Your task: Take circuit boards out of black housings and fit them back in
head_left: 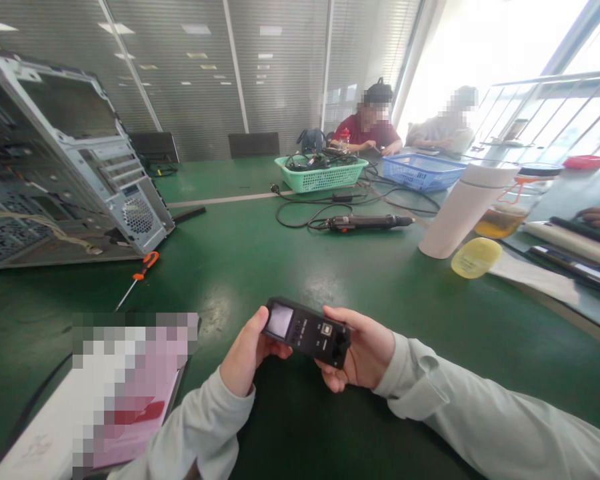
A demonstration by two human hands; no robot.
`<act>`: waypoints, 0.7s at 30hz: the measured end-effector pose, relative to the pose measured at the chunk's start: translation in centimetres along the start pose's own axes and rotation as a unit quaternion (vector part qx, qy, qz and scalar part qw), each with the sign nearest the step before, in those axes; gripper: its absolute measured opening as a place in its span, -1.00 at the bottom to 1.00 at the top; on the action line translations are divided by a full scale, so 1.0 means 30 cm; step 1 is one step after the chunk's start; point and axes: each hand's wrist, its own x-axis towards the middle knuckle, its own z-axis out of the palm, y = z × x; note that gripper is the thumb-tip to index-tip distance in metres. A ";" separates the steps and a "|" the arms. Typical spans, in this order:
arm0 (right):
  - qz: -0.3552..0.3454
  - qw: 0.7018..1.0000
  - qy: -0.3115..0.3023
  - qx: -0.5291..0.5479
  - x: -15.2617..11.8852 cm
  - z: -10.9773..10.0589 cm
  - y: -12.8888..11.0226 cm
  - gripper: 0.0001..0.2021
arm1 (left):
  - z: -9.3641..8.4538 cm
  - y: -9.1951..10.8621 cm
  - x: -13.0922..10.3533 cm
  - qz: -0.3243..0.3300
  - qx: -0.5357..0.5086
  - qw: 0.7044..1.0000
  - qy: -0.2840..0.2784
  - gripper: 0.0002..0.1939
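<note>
A small black device [310,333] with a lit rectangular screen at its left end is held above the green table. My left hand [253,347] grips the screen end, its thumb at the top edge and fingers beneath. At the other end my right hand [363,347] holds the device, with fingers behind and under it. The face of the device, with a square socket and small printed marks, is turned up toward me.
An open computer case [145,207] stands at left, beside an orange screwdriver [145,265]. Behind are a black electric screwdriver [365,223], a green basket of cables [325,179] and a blue basket [423,175]. A pink tumbler [463,210] stands right. Two people sit across.
</note>
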 end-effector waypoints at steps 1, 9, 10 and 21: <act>0.002 1.000 0.008 0.001 -0.001 0.002 -0.003 -0.40 | -0.002 0.000 0.004 0.000 -0.007 1.000 -0.001 -0.46; -0.022 1.000 -0.018 0.012 -0.004 0.017 -0.006 -0.60 | -0.014 -0.005 0.024 0.002 -0.041 0.999 -0.003 -0.47; -0.027 0.999 -0.022 0.015 -0.003 0.017 -0.005 -0.63 | -0.013 -0.003 0.023 0.001 -0.042 0.999 -0.006 -0.46; -0.091 0.986 0.080 -0.118 0.001 0.028 -0.004 -0.59 | -0.009 0.007 0.013 0.012 -0.026 1.000 0.005 -0.52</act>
